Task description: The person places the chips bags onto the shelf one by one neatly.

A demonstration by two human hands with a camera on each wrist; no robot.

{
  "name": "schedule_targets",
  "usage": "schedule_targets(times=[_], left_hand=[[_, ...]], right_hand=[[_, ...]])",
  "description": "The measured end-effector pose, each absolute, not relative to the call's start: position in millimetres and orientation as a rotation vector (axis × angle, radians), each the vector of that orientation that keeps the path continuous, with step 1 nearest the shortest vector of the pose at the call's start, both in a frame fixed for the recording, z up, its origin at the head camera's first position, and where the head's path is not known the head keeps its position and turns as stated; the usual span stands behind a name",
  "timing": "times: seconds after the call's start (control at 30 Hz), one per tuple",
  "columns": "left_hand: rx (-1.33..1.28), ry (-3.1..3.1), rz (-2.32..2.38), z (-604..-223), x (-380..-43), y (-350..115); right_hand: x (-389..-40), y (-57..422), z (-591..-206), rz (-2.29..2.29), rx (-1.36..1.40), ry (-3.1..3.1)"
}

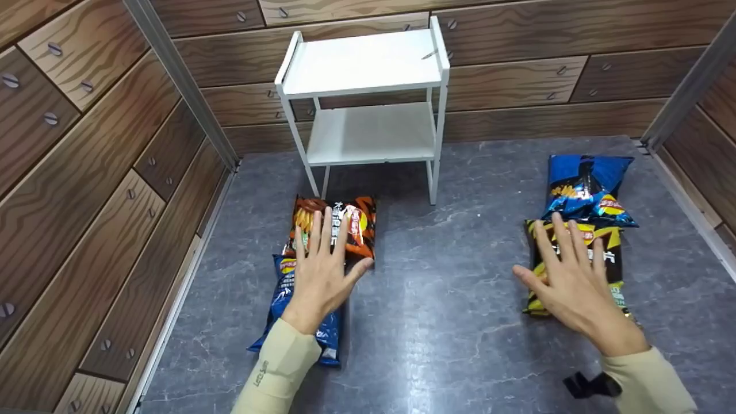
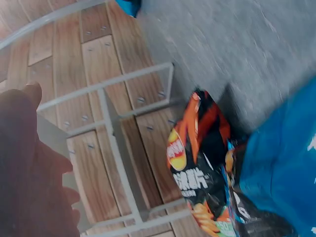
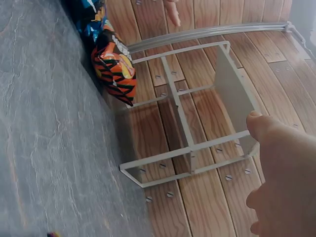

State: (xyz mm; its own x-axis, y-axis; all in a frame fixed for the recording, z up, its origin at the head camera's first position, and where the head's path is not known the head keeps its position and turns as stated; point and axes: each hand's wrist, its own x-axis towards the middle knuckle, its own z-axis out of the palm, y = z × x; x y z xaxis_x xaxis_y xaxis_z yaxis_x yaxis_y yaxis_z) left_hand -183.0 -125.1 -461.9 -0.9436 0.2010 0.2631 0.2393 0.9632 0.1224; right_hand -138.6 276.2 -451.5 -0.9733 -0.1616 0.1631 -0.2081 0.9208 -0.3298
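Observation:
My left hand [image 1: 323, 276], fingers spread and holding nothing, overlaps two chip bags in the head view. One is an orange and black chip bag [image 1: 363, 230] near the shelf's front leg; the other is a dark blue chip bag [image 1: 329, 339], partly hidden under the hand and sleeve. On the other side my right hand [image 1: 575, 287] is likewise spread, palm down, over a yellow and black chip bag [image 1: 612, 238]. Just behind that lies a bright blue chip bag [image 1: 592, 178]. In the left wrist view the orange bag [image 2: 197, 163] appears beyond the hand.
A white two-tier shelf [image 1: 368, 63] stands against the wood-plank back wall [image 1: 517, 40]. Plank walls with metal corner strips close in the left and right sides. All the bags lie on the grey marbled floor [image 1: 437, 276]. A black strap [image 1: 592, 385] shows by the right sleeve.

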Motion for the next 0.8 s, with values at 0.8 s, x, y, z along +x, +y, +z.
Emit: schedule_targets(times=[0.8], left_hand=[[0.224,-2.703,-1.09,-418,-292,-182]], right_hand=[[-284,199,-350,0.611,0.526,-2.727]])
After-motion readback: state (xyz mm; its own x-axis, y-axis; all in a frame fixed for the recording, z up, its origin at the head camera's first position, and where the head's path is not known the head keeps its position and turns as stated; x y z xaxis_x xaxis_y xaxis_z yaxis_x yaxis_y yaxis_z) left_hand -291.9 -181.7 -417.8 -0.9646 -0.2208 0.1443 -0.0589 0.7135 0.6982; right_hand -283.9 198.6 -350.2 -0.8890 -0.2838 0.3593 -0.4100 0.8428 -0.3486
